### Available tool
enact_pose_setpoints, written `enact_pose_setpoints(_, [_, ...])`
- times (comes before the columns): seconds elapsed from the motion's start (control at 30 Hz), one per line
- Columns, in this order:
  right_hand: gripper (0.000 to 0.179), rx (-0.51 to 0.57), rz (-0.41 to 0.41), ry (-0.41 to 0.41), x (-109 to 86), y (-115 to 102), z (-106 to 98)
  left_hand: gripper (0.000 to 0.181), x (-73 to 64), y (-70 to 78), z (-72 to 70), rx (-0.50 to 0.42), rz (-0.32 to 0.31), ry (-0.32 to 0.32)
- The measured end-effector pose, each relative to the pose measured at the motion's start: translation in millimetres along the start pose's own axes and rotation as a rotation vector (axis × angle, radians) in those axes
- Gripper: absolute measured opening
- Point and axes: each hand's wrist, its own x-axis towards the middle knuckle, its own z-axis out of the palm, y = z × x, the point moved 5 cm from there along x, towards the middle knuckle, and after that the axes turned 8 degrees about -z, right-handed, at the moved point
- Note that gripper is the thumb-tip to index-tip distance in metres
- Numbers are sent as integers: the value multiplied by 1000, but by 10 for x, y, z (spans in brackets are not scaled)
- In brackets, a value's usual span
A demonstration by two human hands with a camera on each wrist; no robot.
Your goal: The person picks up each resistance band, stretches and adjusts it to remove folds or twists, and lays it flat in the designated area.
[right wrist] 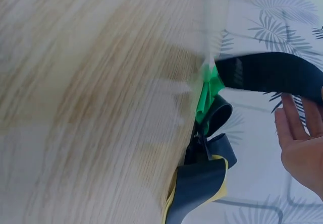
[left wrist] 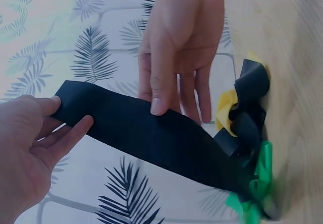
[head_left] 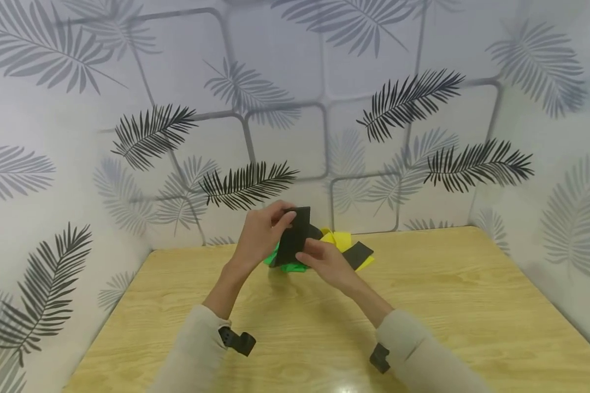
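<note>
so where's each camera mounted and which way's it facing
Head: worn on the head, looking forward and down at a pale wooden table and white leaf-patterned wall; left hand, right hand and light cloth sleeves show.
Left wrist: worn there, facing a flat black flexible strip; both hands show.
Right wrist: worn there, facing the table and a pile of green, yellow and black strips; part of the right hand shows.
Shared: both wrist views show the strip and pile.
</note>
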Motion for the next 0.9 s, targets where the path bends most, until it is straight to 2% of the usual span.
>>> enact_pose_setpoints(0.1, [24,-22,3,1,-7,-43,43,18,22,54,-58,31,-3,17])
enact_pose_setpoints(0.17, [22,-35,9,-7,-12,-60,86,18,27,46,-92,40,-28,24])
enact_pose_setpoints(0.27, [22,-8,24,-27,-28,-82,168,20,19,11,-149,38,-63,32])
enact_pose_setpoints(0.4, [25,71,60,-48,-63,-100,284,19,16,-40,-252,33,-77,59])
enact_pose_setpoints(0.47, [17,85,71,-55,-72,-99,338,19,21,-67,-311,25,-79,75])
enact_pose_setpoints(0.63, [24,117,114,-75,-106,-94,487,20,19,-179,-443,23,-112,95])
enact_pose_setpoints(0.73, [12,167,157,-98,-157,-91,585,21,11,-283,-510,37,-158,98])
enact_pose_setpoints(0.9, [10,284,209,-158,-232,-100,786,22,-21,-436,-625,58,-214,125])
